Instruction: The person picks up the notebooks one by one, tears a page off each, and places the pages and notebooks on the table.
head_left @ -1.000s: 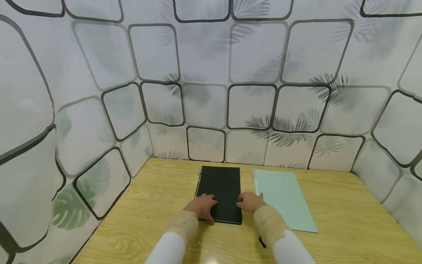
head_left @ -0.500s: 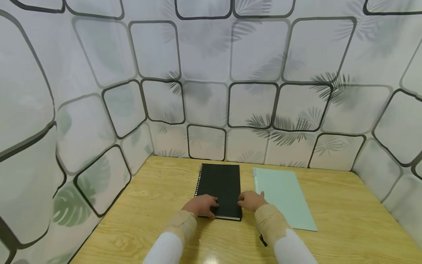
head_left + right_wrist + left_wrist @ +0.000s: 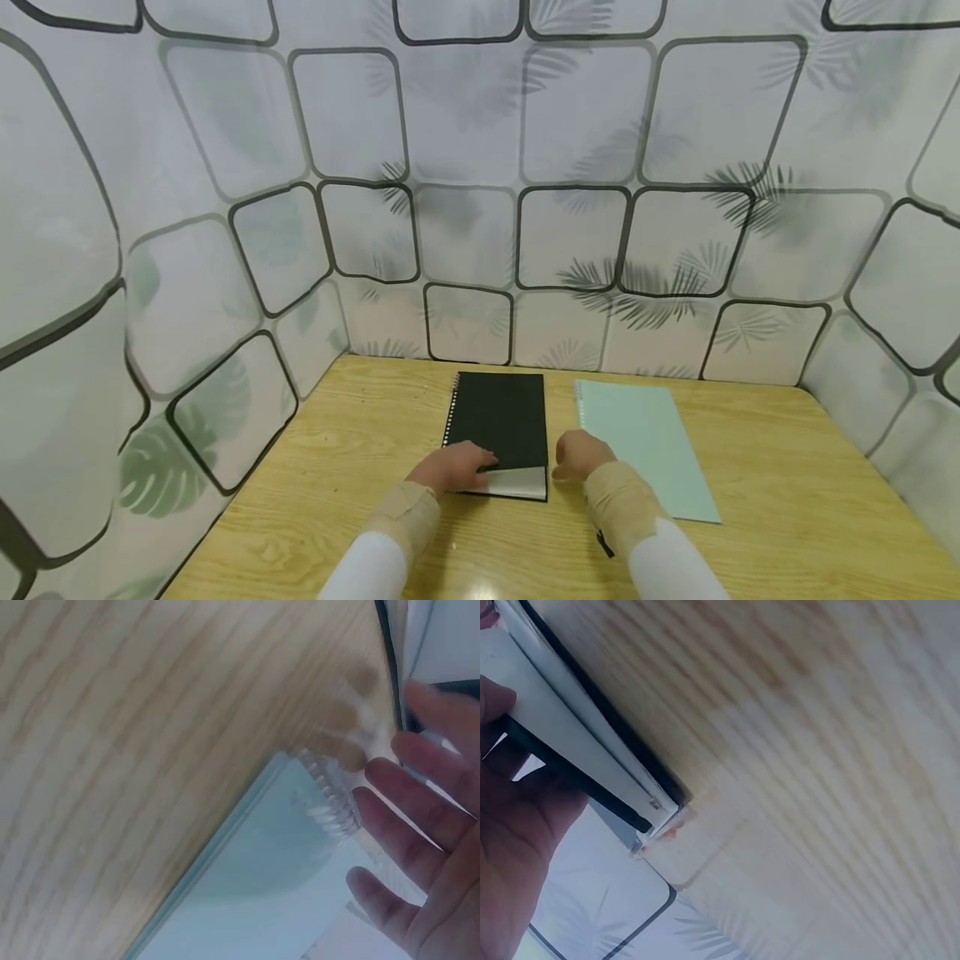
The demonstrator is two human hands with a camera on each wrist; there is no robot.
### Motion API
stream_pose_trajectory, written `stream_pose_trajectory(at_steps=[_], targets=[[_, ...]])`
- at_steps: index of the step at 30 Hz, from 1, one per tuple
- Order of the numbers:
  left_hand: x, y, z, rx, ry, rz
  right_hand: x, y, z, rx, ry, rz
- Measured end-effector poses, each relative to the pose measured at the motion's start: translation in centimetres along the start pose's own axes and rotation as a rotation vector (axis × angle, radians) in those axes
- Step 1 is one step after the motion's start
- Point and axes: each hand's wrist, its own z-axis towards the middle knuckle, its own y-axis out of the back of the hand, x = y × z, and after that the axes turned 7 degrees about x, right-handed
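Note:
A black spiral notebook (image 3: 498, 417) lies on the table, its coil along the left side. My left hand (image 3: 453, 467) pinches the near edge of its front cover (image 3: 577, 774) and holds it raised, thumb on the inner side, fingers behind. White pages (image 3: 517, 482) show beneath the lifted cover. Just off the notebook's right edge is my right hand (image 3: 581, 456), holding nothing; in the right wrist view its fingers (image 3: 409, 832) are spread and relaxed. A mint-green spiral notebook (image 3: 645, 442) lies closed to the right, its coil close to that hand.
The wooden table (image 3: 322, 492) reaches to a patterned cloth wall (image 3: 465, 242) at the back, with more of the cloth at both sides. A small dark strap end (image 3: 604, 544) hangs beneath the right wrist.
The black notebook's cover has come up at its near end in my left hand, baring white pages. My right hand has left the notebook's right edge and shifted slightly right.

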Motion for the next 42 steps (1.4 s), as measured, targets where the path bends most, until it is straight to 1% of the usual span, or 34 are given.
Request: stream_pose_trajectory(at_steps=[2, 4, 7, 11, 14, 19, 22, 24, 26, 27, 29, 30, 32, 34, 36, 38, 40, 42], targets=[[0.1, -0.1, 0.1, -0.034, -0.008, -0.002, 0.2, -0.1, 0.0, 0.023, -0.002, 0.009], [0.1, -0.2, 0.1, -0.052, -0.008, -0.018, 0.5, -0.3, 0.1, 0.034, -0.01, 0.012], [0.1, -0.2, 0.1, -0.061, -0.009, -0.039, 0.9, -0.8, 0.3, 0.033, -0.021, -0.065], [0.1, -0.2, 0.2, -0.059, -0.021, -0.04, 1.0, -1.8, 0.5, 0.015, -0.047, -0.174], [0.1, -0.1, 0.1, -0.066, -0.023, -0.044, 0.8, -2.3, 0.7, -0.004, -0.051, -0.211], [0.1, 0.1, -0.1, -0.056, 0.002, -0.059, 0.6, -2.8, 1.1, -0.021, -0.04, -0.215], [-0.1, 0.2, -0.3, -0.044, 0.039, -0.083, 0.5, -3.0, 1.2, -0.019, -0.032, -0.229], [-0.2, 0.2, -0.5, -0.066, 0.068, -0.112, 0.6, -2.9, 1.1, -0.019, -0.029, -0.228], [-0.1, 0.3, -0.8, -0.122, 0.088, -0.155, 0.7, -2.8, 0.9, -0.013, -0.023, -0.213], [0.1, 0.4, -1.0, -0.164, 0.098, -0.187, 0.8, -2.6, 0.7, -0.004, -0.018, -0.202], [0.7, 0.3, -1.4, -0.277, 0.111, -0.272, 1.2, -2.4, 0.4, 0.015, -0.002, -0.187], [1.0, 0.3, -1.7, -0.336, 0.12, -0.33, 1.4, -2.2, 0.3, 0.026, 0.008, -0.188], [1.8, 0.1, -2.2, -0.442, 0.14, -0.494, 1.5, -2.0, 0.2, 0.047, 0.022, -0.208], [2.4, 0.0, -2.8, -0.562, 0.162, -0.646, 1.4, -2.0, 0.5, 0.057, 0.027, -0.241], [3.0, -0.3, -3.4, -0.665, 0.205, -0.789, 1.1, -2.3, 0.8, 0.05, 0.024, -0.26], [3.5, -0.8, -3.9, -0.759, 0.257, -0.905, 1.0, -2.6, 1.1, 0.037, 0.026, -0.268], [3.9, -1.2, -4.5, -0.829, 0.319, -1.022, 1.1, -2.5, 1.0, 0.025, 0.037, -0.273], [4.4, -1.5, -5.2, -0.857, 0.37, -1.141, 1.1, -2.5, 0.9, 0.016, 0.053, -0.262]])
